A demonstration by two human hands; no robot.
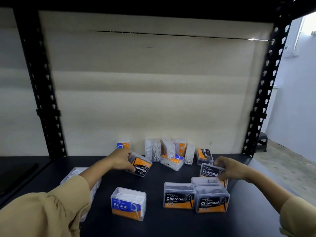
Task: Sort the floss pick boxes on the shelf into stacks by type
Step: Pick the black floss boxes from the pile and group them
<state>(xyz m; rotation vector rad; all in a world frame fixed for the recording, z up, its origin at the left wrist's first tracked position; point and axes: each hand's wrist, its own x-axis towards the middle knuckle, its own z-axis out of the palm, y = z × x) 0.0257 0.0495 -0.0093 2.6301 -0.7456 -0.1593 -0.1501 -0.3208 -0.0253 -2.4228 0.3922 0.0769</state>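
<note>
A pale backing board (153, 82) stood behind black perforated uprights (266, 86); beyond, at right, sat what looked like a dark stool (262, 141).

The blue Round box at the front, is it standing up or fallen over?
Standing up. The Round box sits flat on the shelf, its label faces us the right way up, and white picks show through the clear top.

Shelf surface (119, 182) seen as matte black; uprights (42, 82) black, punched with keyhole pattern. Charcoal boxes (178, 196) labelled black and orange, white lettering. Round box (128, 203) labelled blue and orange. Sleeves (42, 212) tan.
</note>
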